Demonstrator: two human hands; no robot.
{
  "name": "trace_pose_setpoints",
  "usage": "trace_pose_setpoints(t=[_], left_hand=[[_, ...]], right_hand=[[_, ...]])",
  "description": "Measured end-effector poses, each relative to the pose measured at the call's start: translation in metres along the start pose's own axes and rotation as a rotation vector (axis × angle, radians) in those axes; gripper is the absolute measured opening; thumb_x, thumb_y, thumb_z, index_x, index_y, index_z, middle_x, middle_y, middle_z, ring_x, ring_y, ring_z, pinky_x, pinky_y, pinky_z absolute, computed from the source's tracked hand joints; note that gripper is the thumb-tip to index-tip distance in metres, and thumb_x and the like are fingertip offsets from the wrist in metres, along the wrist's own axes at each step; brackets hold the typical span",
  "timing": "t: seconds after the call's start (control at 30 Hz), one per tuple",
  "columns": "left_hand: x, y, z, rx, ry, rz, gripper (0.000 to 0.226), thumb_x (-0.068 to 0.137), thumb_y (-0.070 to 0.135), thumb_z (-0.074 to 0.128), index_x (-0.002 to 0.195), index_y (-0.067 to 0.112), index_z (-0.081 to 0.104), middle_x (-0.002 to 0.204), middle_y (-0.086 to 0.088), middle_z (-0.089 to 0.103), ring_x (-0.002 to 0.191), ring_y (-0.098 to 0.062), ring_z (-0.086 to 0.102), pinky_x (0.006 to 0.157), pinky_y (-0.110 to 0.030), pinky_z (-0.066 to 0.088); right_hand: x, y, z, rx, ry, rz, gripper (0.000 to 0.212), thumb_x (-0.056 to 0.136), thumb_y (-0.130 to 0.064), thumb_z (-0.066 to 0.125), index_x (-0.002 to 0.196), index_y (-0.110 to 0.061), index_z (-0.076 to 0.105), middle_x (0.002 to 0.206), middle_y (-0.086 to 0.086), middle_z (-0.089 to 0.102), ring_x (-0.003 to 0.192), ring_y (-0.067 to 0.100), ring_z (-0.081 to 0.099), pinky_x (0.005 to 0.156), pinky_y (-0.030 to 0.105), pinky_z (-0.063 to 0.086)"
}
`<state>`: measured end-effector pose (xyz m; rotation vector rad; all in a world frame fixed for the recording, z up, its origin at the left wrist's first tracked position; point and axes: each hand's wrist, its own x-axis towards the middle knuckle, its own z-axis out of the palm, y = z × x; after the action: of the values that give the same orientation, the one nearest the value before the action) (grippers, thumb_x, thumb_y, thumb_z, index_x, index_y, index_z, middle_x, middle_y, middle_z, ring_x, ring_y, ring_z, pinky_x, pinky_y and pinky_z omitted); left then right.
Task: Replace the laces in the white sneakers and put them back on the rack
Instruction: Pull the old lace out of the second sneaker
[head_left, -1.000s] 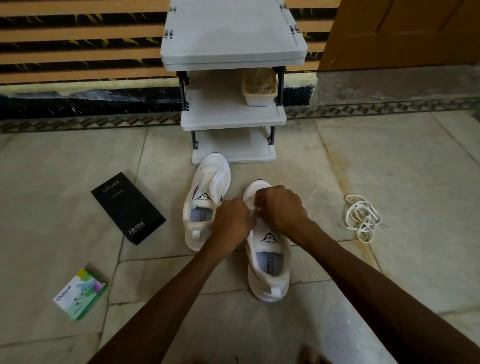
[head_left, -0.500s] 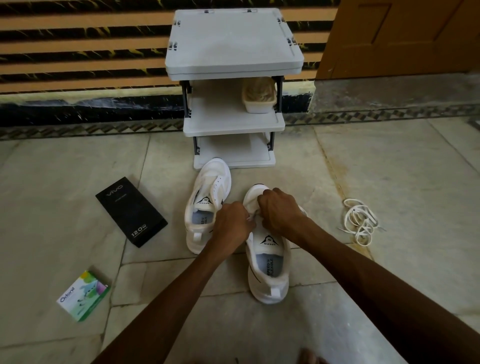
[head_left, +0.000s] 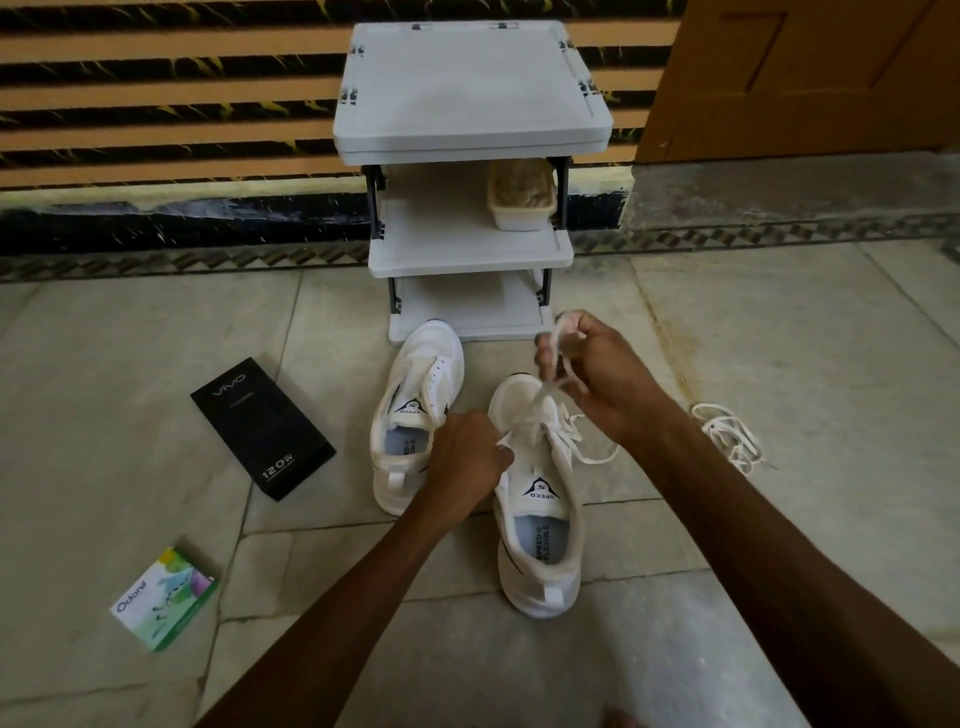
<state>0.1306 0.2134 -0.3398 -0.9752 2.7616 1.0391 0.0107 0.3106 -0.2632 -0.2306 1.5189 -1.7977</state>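
On the floor (head_left: 156, 364) before the rack (head_left: 470, 93), the right hand (head_left: 605, 382) has risen from the right sneaker (head_left: 543, 525), gripping a lace (head_left: 545, 389) drawn up from its eyelets; the left hand (head_left: 467, 454) pinches the same lace lower down. Lace work appears unfinished; racking awaits.

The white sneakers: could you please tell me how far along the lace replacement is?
Early. Looks done: the left sneaker shows bare eyelets, and a loose lace lies on the floor, probably pulled from it. In hand: the right hand draws a lace up from the right sneaker while the left hand pinches it at the eyelets. Left: lacing both and setting them on the rack.
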Motion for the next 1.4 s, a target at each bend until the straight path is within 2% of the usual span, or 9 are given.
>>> trace_pose_setpoints(t=[0.17, 0.27, 0.6, 0.8, 0.97, 1.07, 1.17, 1.27, 1.4], left_hand=[[-0.001, 0.0, 0.001, -0.008, -0.009, -0.006, 0.036, 0.077, 0.017, 0.067, 0.053, 0.012, 0.042, 0.064, -0.017, 0.06, 0.071, -0.034, 0.062, 0.053, -0.027, 0.032], [-0.002, 0.002, 0.0, -0.003, -0.006, -0.02, 0.038, 0.079, 0.019, 0.067, 0.051, 0.017, 0.041, 0.061, -0.012, 0.056, 0.071, -0.03, 0.061, 0.056, -0.028, 0.034], [-0.014, 0.008, 0.004, 0.053, 0.128, -0.036, 0.019, 0.086, 0.025, 0.062, 0.097, 0.014, 0.073, 0.097, -0.006, 0.071, 0.097, -0.026, 0.062, 0.069, -0.029, 0.041], [-0.015, 0.007, 0.005, 0.059, 0.113, -0.04, 0.023, 0.086, 0.024, 0.06, 0.106, 0.021, 0.07, 0.104, -0.006, 0.07, 0.102, -0.03, 0.062, 0.074, -0.03, 0.044], [-0.015, 0.011, 0.003, 0.096, 0.082, -0.011, 0.029, 0.088, 0.022, 0.057, 0.117, 0.022, 0.062, 0.113, -0.007, 0.067, 0.107, -0.029, 0.06, 0.078, -0.031, 0.045], [-0.018, 0.013, 0.006, 0.118, 0.072, 0.063, 0.045, 0.092, 0.016, 0.053, 0.134, 0.028, 0.049, 0.123, -0.006, 0.058, 0.113, -0.028, 0.056, 0.088, -0.037, 0.048], [-0.02, 0.017, 0.009, 0.214, 0.059, 0.168, 0.047, 0.09, 0.012, 0.054, 0.134, 0.031, 0.052, 0.127, -0.005, 0.046, 0.114, -0.027, 0.048, 0.095, -0.04, 0.044], [-0.02, 0.018, 0.011, 0.251, 0.03, 0.22, 0.047, 0.088, 0.009, 0.056, 0.129, 0.032, 0.056, 0.127, -0.004, 0.042, 0.111, -0.026, 0.044, 0.093, -0.041, 0.044], [-0.021, 0.017, 0.012, 0.218, 0.017, 0.223, 0.048, 0.086, 0.007, 0.059, 0.127, 0.031, 0.057, 0.126, -0.003, 0.04, 0.11, -0.024, 0.043, 0.09, -0.037, 0.044]], right_hand=[[0.015, 0.051, -0.006, -1.445, 0.01, -0.221, 0.018, 0.093, -0.023, 0.054, 0.096, -0.01, 0.065, 0.093, 0.012, 0.068, 0.078, 0.026, 0.065, 0.066, 0.03, 0.048], [0.008, 0.068, -0.003, -1.71, -0.029, -0.255, 0.02, 0.09, -0.025, 0.058, 0.099, -0.009, 0.066, 0.1, 0.011, 0.065, 0.088, 0.027, 0.063, 0.069, 0.03, 0.045], [0.012, 0.061, -0.013, -1.639, -0.058, -0.227, 0.023, 0.086, -0.019, 0.059, 0.1, -0.005, 0.071, 0.1, 0.012, 0.064, 0.091, 0.026, 0.061, 0.071, 0.024, 0.035], [0.018, 0.043, -0.032, -1.203, 0.279, -0.245, 0.021, 0.086, -0.011, 0.052, 0.086, -0.007, 0.073, 0.084, 0.01, 0.071, 0.077, 0.026, 0.065, 0.066, 0.028, 0.047], [0.016, 0.031, -0.052, -0.908, 0.173, -0.078, 0.026, 0.086, -0.001, 0.054, 0.104, -0.01, 0.071, 0.099, 0.007, 0.073, 0.092, 0.02, 0.067, 0.079, 0.029, 0.052], [0.011, 0.043, -0.062, -1.035, 0.206, -0.062, 0.031, 0.089, -0.004, 0.052, 0.116, -0.008, 0.067, 0.113, 0.007, 0.069, 0.101, 0.022, 0.066, 0.085, 0.027, 0.05], [0.003, 0.056, -0.066, -1.287, 0.323, 0.081, 0.032, 0.096, -0.034, 0.053, 0.097, -0.007, 0.07, 0.097, 0.012, 0.072, 0.084, 0.028, 0.068, 0.075, 0.031, 0.052], [-0.003, 0.063, -0.07, -1.156, 0.297, 0.334, 0.04, 0.095, -0.042, 0.052, 0.089, -0.005, 0.068, 0.08, 0.011, 0.072, 0.065, 0.025, 0.07, 0.069, 0.034, 0.059], [-0.003, 0.067, -0.074, -1.329, 0.349, 0.027, 0.018, 0.089, -0.022, 0.058, 0.089, -0.011, 0.073, 0.088, 0.009, 0.072, 0.08, 0.027, 0.068, 0.065, 0.027, 0.049]])
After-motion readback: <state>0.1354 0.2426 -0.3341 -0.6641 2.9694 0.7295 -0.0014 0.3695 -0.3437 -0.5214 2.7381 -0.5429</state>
